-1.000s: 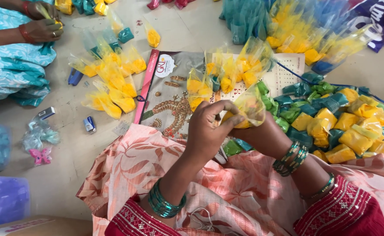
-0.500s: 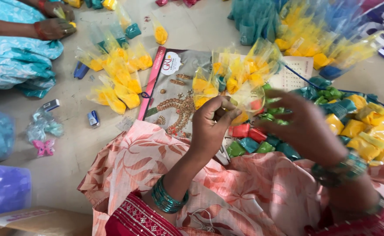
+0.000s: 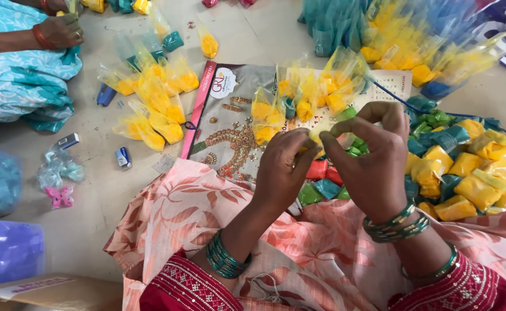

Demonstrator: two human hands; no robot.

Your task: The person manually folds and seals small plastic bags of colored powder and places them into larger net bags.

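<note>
Pinching one small clear packet [image 3: 317, 133] between left hand [image 3: 284, 170] and right hand [image 3: 374, 164].

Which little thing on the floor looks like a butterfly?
The pink clip at the left, below the pale see-through wrappers. It alone has spread wings; the small blue and silver pieces nearby are boxy.

Left hand [image 3: 284, 167] and right hand [image 3: 374, 158] pinch a small yellow packet [image 3: 317, 133] above the calendar [image 3: 230, 124].
</note>
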